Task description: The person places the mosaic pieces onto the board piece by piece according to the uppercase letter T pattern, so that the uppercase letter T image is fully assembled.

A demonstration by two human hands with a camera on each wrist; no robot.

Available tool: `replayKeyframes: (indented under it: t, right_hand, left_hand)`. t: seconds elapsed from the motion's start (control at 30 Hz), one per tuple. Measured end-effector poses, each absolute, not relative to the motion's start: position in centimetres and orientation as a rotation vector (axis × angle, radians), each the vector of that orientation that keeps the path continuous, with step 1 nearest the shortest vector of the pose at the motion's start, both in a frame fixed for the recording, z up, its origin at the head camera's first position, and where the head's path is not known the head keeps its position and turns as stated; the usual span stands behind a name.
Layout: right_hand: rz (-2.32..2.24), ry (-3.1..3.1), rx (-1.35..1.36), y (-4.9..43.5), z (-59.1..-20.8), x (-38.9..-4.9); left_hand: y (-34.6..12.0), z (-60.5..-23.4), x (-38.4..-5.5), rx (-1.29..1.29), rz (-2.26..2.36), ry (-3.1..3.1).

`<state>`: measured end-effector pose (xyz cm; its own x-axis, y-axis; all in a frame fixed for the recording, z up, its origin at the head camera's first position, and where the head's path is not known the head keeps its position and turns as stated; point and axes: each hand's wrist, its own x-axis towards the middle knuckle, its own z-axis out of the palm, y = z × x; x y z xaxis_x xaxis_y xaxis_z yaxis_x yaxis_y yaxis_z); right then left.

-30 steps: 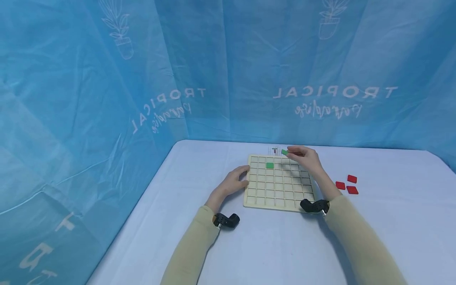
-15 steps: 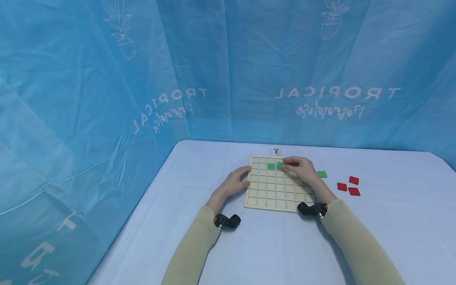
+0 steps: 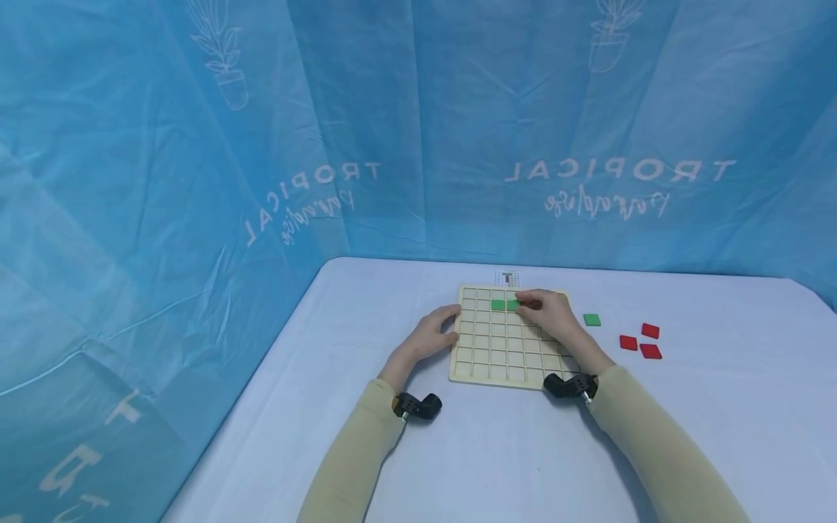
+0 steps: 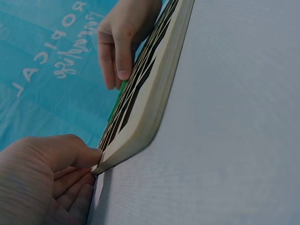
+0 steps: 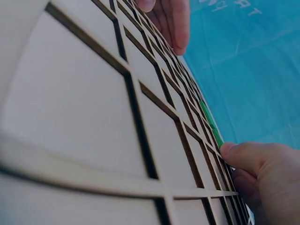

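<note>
A pale wooden grid board [image 3: 495, 373] lies on the table in the head view. My left hand [image 3: 428, 334] rests against its left edge, thumb and fingers touching the side; the left wrist view shows the thumb [image 4: 89, 156] at the rim. Over the board's upper part, my right hand [image 3: 548, 312] pinches a green square tile [image 3: 513, 305] low at a cell. Another green tile [image 3: 498, 305] lies in the cell just left of it. In the right wrist view the right thumb [image 5: 239, 154] touches the end of the green tiles [image 5: 211, 121]; the other right fingers are partly hidden.
A third green tile [image 3: 591, 319] lies right of the board. Farther right are three red tiles [image 3: 628, 343]. A small printed grid card [image 3: 507, 278] sits behind the board's far edge. Blue printed cloth [image 3: 458, 145] hangs behind and left of the white-covered table [image 3: 484, 465].
My right hand has brought the green tile from beyond the board's far edge down to the cell beside the first green tile. The left hand keeps its place at the board's edge.
</note>
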<state>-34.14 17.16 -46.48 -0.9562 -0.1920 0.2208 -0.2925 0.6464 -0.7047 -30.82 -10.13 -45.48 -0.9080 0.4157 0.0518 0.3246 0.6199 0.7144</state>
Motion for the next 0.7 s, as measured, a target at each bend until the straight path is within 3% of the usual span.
replayKeyframes:
  t: [0.33,0.7]
  right_hand:
    - [1.058,-2.725,0.523,17.2,-46.5,-34.5]
    - [1.590,-2.563,0.304,18.3,-43.7,-33.9]
  left_hand:
    - [-10.1,-45.5,-30.9,0.628,1.166,2.723]
    - [-10.1,-45.4,-30.8,0.621,1.156,2.725]
